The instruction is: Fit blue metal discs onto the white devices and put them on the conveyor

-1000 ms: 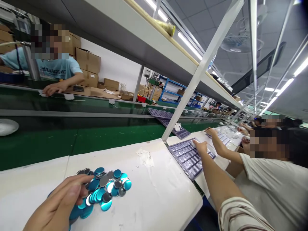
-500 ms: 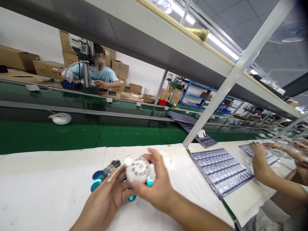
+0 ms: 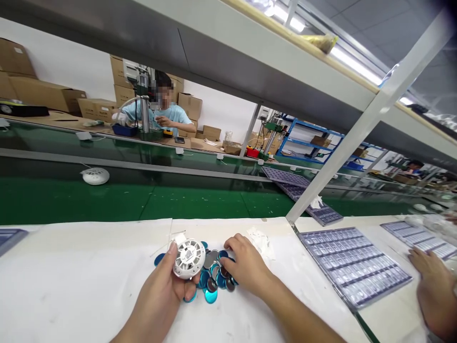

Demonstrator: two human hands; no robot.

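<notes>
A round white slotted housing point(image 3: 190, 258) is in my left hand point(image 3: 162, 286), its slotted face up, with a thin wire at its top left. My right hand point(image 3: 246, 264) is at the right side of a pile of blue and silver discs point(image 3: 211, 295), fingers bent over them. Whether its fingertips pinch a disc is too small to tell. The pile lies on the white table covering point(image 3: 89, 276), partly behind the housing and my left fingers.
Clear trays point(image 3: 353, 262) stand at the right, near another person's hand point(image 3: 433, 286). Crumpled white paper point(image 3: 260, 242) lies behind my right hand. A slanted white post point(image 3: 342, 138) rises behind. Another white housing point(image 3: 95, 176) sits on the green belt point(image 3: 193, 202).
My right hand has let go of the housing and moved to the discs. My left hand keeps the housing. The view has shifted left, and more of the pile shows.
</notes>
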